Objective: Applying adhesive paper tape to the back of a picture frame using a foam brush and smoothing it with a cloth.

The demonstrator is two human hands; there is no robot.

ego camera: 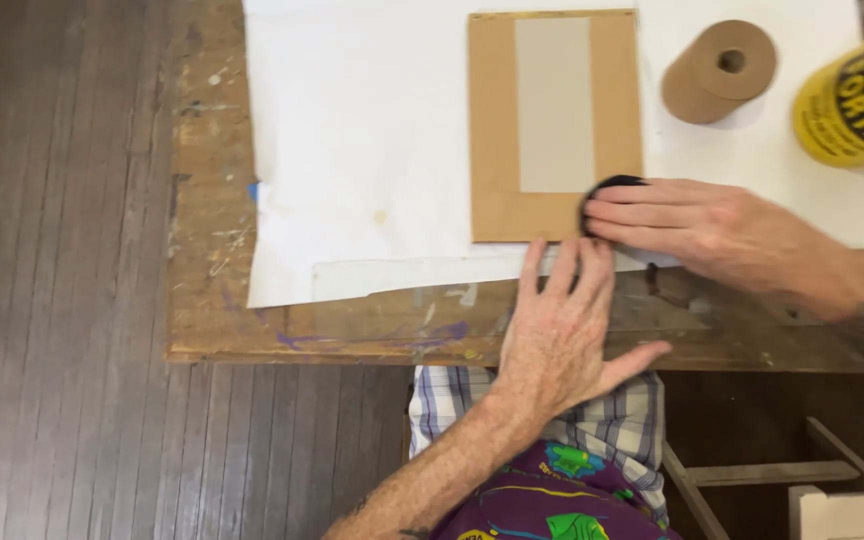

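Head view, looking down on a paint-marked wooden table covered by a white paper sheet. On the sheet lies a brown cardboard panel with a grey strip running down its middle. Your left hand lies flat and open at the near edge of the table, fingers spread, their tips touching the near edge of the panel and the paper just below it; it grips nothing. Your right hand reaches in from the right, fingers extended side by side and pressed down on a small black object at the near right corner of the panel; the object is mostly covered, so you cannot tell what kind of thing it is, nor whether the hand pinches it or only presses on it. Far right on the sheet, a roll of brown paper tape lies on its side, well apart from both hands. At the right edge, a yellow container with black print is partly cut off by the frame. Near you, a plaid shirt and a purple patterned garment show below the table edge
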